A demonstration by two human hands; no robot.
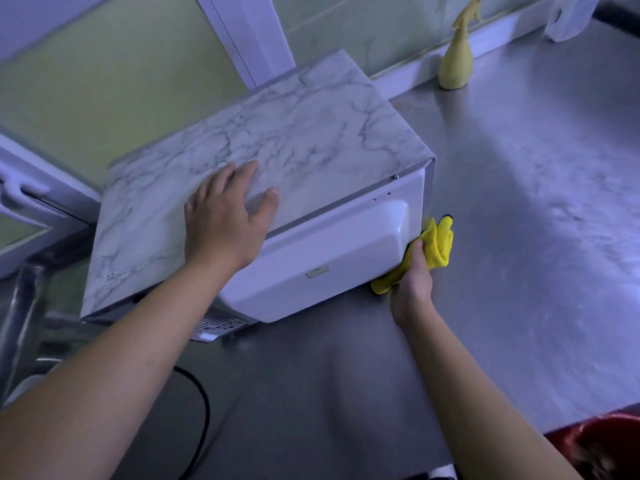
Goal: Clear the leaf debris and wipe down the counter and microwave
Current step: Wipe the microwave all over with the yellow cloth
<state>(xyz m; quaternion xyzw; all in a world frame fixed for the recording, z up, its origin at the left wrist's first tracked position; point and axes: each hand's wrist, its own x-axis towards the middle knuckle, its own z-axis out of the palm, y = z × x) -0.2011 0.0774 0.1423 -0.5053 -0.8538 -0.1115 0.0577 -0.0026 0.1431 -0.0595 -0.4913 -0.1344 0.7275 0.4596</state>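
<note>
A white microwave (322,258) with a marble-patterned top stands turned on the steel counter (519,202), its back panel facing me. My left hand (225,220) rests flat on the top near the rear edge, fingers spread. My right hand (414,278) grips a yellow cloth (438,244) and presses it against the microwave's lower right corner, down at the counter. No leaf debris shows on the counter.
A yellow spray bottle (457,60) stands by the wall behind the microwave. A black power cord (202,410) loops over the counter near me. A red bin (606,448) sits below the counter's front right edge. A window frame (242,36) lies behind.
</note>
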